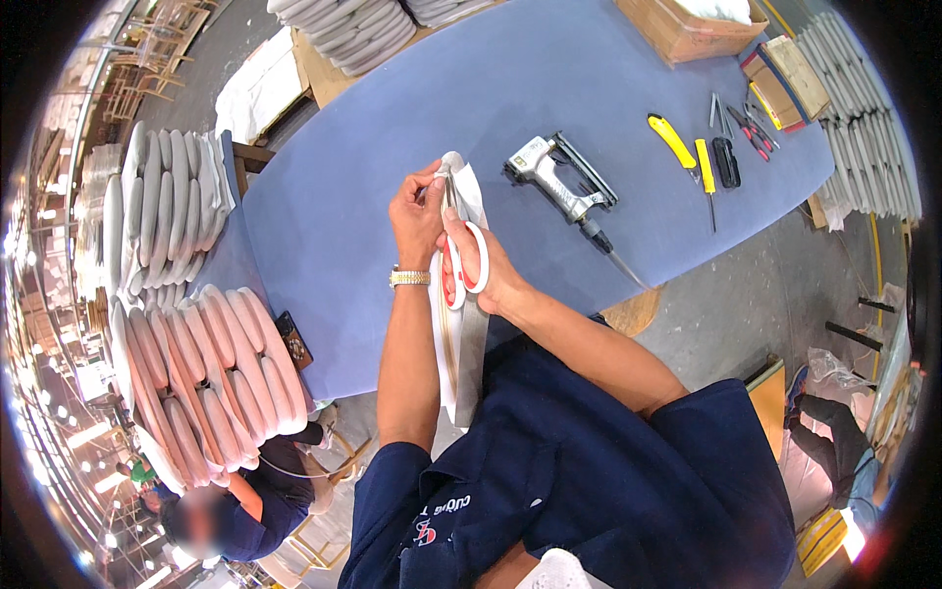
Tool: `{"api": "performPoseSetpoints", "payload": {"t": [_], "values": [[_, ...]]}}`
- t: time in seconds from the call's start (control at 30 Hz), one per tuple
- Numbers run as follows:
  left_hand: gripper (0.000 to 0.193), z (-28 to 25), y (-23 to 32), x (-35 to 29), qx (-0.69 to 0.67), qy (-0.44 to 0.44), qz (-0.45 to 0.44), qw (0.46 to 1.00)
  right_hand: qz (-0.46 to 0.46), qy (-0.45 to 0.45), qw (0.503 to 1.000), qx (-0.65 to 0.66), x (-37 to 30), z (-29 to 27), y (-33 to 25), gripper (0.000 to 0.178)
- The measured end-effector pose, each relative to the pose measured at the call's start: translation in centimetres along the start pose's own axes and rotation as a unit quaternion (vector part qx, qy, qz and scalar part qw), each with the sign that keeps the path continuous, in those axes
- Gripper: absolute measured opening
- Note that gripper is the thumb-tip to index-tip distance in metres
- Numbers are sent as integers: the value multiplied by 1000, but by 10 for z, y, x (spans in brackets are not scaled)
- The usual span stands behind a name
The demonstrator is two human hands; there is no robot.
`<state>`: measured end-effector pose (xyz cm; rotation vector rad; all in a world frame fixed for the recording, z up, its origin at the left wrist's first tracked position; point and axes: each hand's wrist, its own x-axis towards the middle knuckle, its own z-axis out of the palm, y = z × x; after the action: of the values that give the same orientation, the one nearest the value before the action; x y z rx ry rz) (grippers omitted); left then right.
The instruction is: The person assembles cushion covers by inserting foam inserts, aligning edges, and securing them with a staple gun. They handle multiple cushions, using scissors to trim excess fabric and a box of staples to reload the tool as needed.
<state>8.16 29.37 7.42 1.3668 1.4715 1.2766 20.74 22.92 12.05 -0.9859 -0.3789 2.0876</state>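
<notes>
My right hand (pixel 481 270) grips red-handled scissors (pixel 461 263), my left hand (pixel 417 218) pinches white fabric (pixel 469 191) taut. Best to snip close along the panel (pixel 469 363) edge.

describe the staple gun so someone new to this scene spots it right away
On the blue table, look just right of the right hand with the scissors. The staple gun lies there: silver-grey, pistol-shaped, with a hose; the small tools further right are slim and yellow, black or red.

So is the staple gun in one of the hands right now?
No, the staple gun lies on the blue table, while the right hand holds scissors and the left hand grips the white piece.
</notes>
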Motion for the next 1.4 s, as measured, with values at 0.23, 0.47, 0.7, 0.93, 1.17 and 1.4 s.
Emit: {"api": "performPoseSetpoints", "payload": {"t": [0.23, 0.47, 0.7, 0.93, 1.17, 1.4], "values": [[10, 0, -3, -2, -37, 1, -1, 999, -9, 4, 1000, 1, -1, -1, 5, 52], [10, 0, 0, -3, -28, 2, 3, 1000, -18, 10, 999, -27, 2, -4, 6, 46], [7, 1, 3, -3, -22, 6, 2, 1000, -20, 2, 999, -29, 3, -6, 5, 43], [7, 2, -1, -2, -46, 4, 8, 999, 6, -15, 999, -32, -2, -6, -1, 48], [7, 1, 0, -1, -40, 6, -7, 999, 23, -41, 998, -37, -14, -6, 2, 58], [8, -1, -6, -1, -74, -5, -10, 997, 11, -16, 999, -46, -12, -2, 1, 58]]}}
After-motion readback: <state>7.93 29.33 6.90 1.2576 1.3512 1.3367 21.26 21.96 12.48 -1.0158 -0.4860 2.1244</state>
